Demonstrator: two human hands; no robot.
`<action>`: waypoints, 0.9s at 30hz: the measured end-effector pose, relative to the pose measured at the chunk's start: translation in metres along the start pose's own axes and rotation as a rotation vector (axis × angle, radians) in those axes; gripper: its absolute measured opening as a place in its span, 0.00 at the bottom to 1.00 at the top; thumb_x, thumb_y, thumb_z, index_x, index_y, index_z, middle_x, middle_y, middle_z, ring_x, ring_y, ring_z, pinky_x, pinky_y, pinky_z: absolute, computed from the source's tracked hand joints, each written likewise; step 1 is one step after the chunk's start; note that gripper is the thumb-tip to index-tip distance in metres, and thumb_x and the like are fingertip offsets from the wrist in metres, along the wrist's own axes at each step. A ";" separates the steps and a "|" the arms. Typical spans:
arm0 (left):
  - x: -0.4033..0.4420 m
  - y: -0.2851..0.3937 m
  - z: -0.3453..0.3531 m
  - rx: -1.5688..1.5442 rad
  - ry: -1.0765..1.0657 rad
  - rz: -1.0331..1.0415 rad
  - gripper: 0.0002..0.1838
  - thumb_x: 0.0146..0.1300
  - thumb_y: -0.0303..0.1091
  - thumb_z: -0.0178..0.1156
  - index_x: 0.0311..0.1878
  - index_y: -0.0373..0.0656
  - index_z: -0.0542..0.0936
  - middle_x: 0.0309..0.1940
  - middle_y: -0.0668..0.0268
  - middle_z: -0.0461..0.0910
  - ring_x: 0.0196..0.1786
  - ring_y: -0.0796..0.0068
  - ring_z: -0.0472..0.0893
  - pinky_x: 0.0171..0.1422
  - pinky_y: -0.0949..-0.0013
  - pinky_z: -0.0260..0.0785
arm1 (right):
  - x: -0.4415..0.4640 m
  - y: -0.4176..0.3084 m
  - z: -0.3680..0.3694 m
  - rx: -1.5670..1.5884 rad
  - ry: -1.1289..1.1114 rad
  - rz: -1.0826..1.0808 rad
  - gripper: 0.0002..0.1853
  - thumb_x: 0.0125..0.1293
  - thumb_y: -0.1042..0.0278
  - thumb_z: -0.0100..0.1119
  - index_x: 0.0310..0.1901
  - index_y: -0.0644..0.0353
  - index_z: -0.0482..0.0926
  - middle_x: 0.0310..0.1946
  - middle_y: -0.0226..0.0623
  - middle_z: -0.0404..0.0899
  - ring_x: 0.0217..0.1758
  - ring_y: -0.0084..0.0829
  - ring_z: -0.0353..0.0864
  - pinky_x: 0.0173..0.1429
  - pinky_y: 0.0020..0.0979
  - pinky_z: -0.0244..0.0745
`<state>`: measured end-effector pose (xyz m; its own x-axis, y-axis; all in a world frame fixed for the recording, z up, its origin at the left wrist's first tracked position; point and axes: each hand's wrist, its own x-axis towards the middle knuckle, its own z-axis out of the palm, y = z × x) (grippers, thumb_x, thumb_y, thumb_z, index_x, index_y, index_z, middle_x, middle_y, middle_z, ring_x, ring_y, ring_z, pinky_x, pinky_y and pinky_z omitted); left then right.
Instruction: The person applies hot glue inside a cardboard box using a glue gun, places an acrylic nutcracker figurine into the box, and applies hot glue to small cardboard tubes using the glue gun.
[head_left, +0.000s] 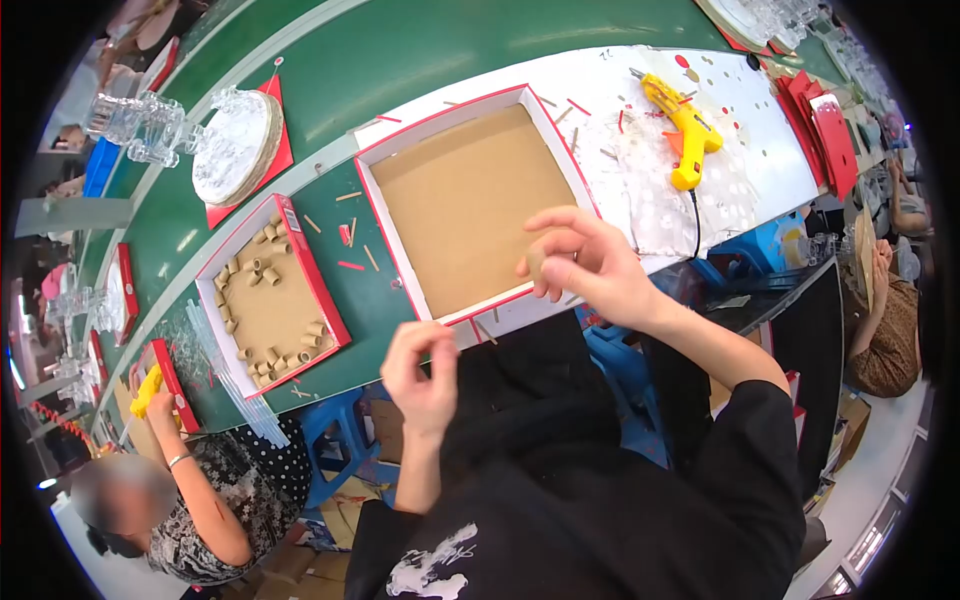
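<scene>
My right hand [590, 265] is over the near right edge of a large shallow box [465, 205], its wall red outside and white inside, with a bare brown cardboard floor. Between its thumb and fingers is a small tan piece that looks like a short cardboard tube [537, 264]. My left hand [420, 375] is just off the box's near left corner. Its fingers are curled toward the thumb; whether anything is pinched there is hidden. On the left stands a smaller red-edged box [270, 300] with several short cardboard tubes [262, 272] in it.
A yellow glue gun [690, 135] lies on white paper at the right, its cord running to the table edge. Red and tan strips are scattered around. Clear plastic strips [232, 375] lie at the left edge. Another person [215, 490] at lower left holds a yellow glue gun.
</scene>
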<state>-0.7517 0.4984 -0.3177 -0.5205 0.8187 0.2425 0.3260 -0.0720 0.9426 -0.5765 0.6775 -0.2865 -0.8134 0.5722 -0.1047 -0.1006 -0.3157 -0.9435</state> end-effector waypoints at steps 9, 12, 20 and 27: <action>0.015 -0.050 -0.009 -0.046 0.171 -0.168 0.04 0.72 0.26 0.54 0.42 0.36 0.76 0.31 0.74 0.73 0.32 0.88 0.70 0.36 0.82 0.61 | 0.023 -0.001 -0.026 -0.067 0.108 -0.081 0.16 0.68 0.78 0.53 0.57 0.61 0.72 0.47 0.41 0.81 0.40 0.22 0.82 0.40 0.22 0.79; 0.014 -0.051 -0.010 -0.020 0.171 -0.188 0.04 0.72 0.26 0.53 0.43 0.36 0.76 0.31 0.74 0.73 0.32 0.88 0.69 0.35 0.82 0.60 | 0.028 0.002 -0.029 -0.479 0.141 -0.312 0.15 0.63 0.82 0.57 0.51 0.62 0.76 0.46 0.37 0.81 0.40 0.20 0.81 0.39 0.20 0.78; 0.017 -0.050 -0.005 -0.008 0.224 -0.154 0.02 0.69 0.23 0.54 0.40 0.35 0.76 0.30 0.74 0.72 0.29 0.89 0.69 0.31 0.82 0.59 | 0.029 0.000 -0.027 -0.718 0.135 -0.389 0.13 0.58 0.86 0.62 0.45 0.63 0.79 0.44 0.35 0.82 0.37 0.20 0.81 0.37 0.18 0.76; 0.017 -0.050 -0.006 0.009 0.212 -0.138 0.03 0.70 0.25 0.54 0.42 0.36 0.76 0.30 0.73 0.73 0.29 0.89 0.69 0.31 0.82 0.59 | 0.026 -0.002 -0.028 -0.731 0.155 -0.379 0.12 0.58 0.83 0.63 0.44 0.63 0.79 0.41 0.34 0.82 0.35 0.20 0.82 0.35 0.18 0.75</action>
<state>-0.7814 0.5131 -0.3595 -0.7140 0.6828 0.1548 0.2468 0.0386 0.9683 -0.5816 0.7142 -0.2966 -0.7063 0.6549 0.2688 0.0891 0.4589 -0.8840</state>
